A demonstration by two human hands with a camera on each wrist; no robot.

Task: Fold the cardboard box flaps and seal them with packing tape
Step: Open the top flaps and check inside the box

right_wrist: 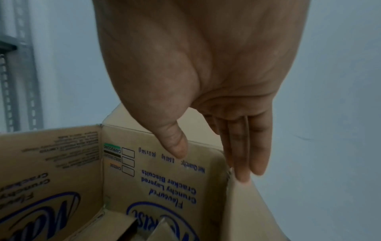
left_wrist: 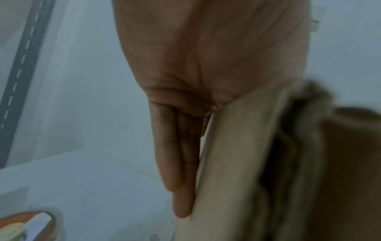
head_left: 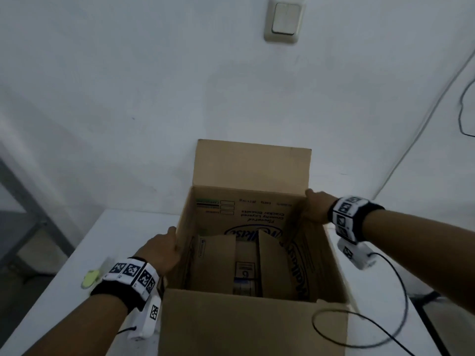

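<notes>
An open cardboard box (head_left: pixel 252 322) stands on a white table (head_left: pixel 123 232). Its far flap (head_left: pixel 252 165) is upright and its near flap lies towards me. My left hand (head_left: pixel 164 249) is at the box's left side, its straight fingers (left_wrist: pixel 175 163) flat against the outside of the cardboard, thumb hidden. My right hand (head_left: pixel 314 208) is at the far right corner. There its fingers (right_wrist: pixel 243 163) touch the outside of the right flap (right_wrist: pixel 247 212) while the thumb (right_wrist: pixel 175 145) hangs over the inside. A round brown-rimmed object (left_wrist: pixel 26 226), possibly a tape roll, lies left of the box.
Loose cardboard pieces (head_left: pixel 213 263) lie on the box's bottom. A black cable (head_left: pixel 359 327) loops over the near right of the box. A grey metal rack (head_left: pixel 25 196) stands left of the table. The white wall with a light switch (head_left: pixel 284 19) is right behind the box.
</notes>
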